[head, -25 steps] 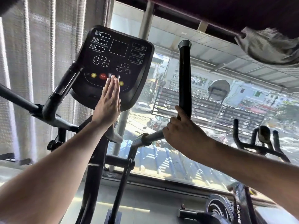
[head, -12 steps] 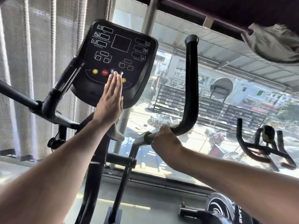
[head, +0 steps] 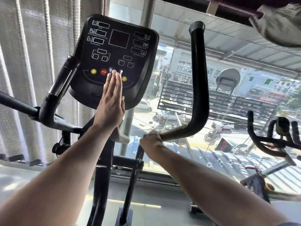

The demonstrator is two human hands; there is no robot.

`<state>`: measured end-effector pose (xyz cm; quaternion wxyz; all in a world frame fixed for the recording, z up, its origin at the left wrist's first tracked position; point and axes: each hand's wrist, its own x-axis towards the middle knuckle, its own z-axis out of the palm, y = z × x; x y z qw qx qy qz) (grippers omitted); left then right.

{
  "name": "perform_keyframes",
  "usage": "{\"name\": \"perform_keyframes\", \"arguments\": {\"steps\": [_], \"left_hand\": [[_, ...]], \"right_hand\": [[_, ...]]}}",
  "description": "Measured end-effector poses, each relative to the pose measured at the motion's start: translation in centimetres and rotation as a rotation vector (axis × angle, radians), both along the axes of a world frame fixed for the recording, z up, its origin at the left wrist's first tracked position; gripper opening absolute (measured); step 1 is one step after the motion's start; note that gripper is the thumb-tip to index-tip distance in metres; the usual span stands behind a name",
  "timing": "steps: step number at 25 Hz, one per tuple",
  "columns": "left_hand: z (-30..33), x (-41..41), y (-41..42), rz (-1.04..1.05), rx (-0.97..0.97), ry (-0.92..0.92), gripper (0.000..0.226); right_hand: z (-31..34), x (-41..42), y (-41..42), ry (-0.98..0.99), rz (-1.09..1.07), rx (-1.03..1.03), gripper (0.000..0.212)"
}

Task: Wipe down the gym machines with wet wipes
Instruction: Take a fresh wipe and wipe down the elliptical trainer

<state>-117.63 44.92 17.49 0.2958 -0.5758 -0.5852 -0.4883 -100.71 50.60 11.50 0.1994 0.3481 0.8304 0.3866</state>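
Black plastic covers the exercise machine's console [head: 117, 59], a rounded panel printed with white outlines and set with yellow and red buttons. The left hand [head: 110, 103] lies flat against its lower part, fingers straight and together, the fingertips [head: 114, 74] reaching the row of buttons. The right hand [head: 152, 141] is curled round the lower, bare-metal end of the machine's right handlebar [head: 199, 88], a black bar that bends and rises upright beside the console. A bit of pale material shows at the right hand's knuckles; whether it is a wet wipe I cannot tell. Grey crumpled cloth [head: 280, 26] hangs in the upper right corner. Black handlebars of a second machine [head: 268, 137] stand to the right, before the large window [head: 228, 95].
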Motion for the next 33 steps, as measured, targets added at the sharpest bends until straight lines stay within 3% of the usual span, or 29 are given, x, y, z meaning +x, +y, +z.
{"name": "perform_keyframes", "arguments": {"steps": [4, 6, 8, 11, 14, 17, 19, 21, 24, 29, 31, 33], "left_hand": [[0.1, 0.1, -0.3, 0.010, -0.015, 0.002, 0.067], [0.1, 0.2, -0.4, 0.024, -0.024, -0.002, 0.067], [0.2, 0.5, -0.3, 0.047, -0.033, -0.004, 0.067], [0.1, 0.6, -0.2, 0.093, -0.049, -0.018, 0.072], [-0.3, 0.8, 0.0, 0.140, -0.061, -0.013, 0.074], [-0.4, 1.0, -0.1, 0.138, -0.043, -0.005, 0.072], [-0.4, 0.9, -0.2, 0.130, -0.031, 0.007, 0.071], [-0.5, 0.5, -0.2, 0.133, -0.027, 0.033, 0.069], [-0.6, 0.4, -0.1, 0.150, -0.012, 0.059, 0.067], [-0.6, 0.2, -0.1, 0.215, -0.027, 0.107, 0.067], [-0.7, 0.3, -0.1, 0.252, -0.056, 0.121, 0.065], [-0.9, 0.3, 0.0, 0.296, -0.072, 0.100, 0.064]], "right_hand": [[3.3, 3.1, -2.7, 0.108, 0.117, -0.020, 0.020], [4.8, 5.5, -4.9, 0.100, 0.220, 0.065, 0.008], [5.0, 8.4, -6.2, 0.142, 0.357, 0.135, 0.009], [3.6, 13.3, -7.1, 0.297, 0.365, -0.082, 0.021], [2.4, 16.6, -2.9, 0.830, 0.200, -0.328, 0.019], [1.3, 15.8, 2.5, 1.748, 0.024, -0.650, 0.011], [-0.1, 13.1, 5.9, 1.940, 0.006, -0.803, 0.012], [-1.7, 10.5, 8.7, 1.851, 0.003, -0.931, 0.009], [-6.5, 8.3, 15.6, 1.537, 0.098, -1.031, 0.022], [-1.6, 9.9, 11.0, 1.351, 0.129, -0.991, 0.012], [0.0, 11.4, 9.1, 1.447, 0.240, -1.018, 0.004], [1.8, 12.4, 6.2, 1.622, 0.312, -1.077, 0.019]]}}
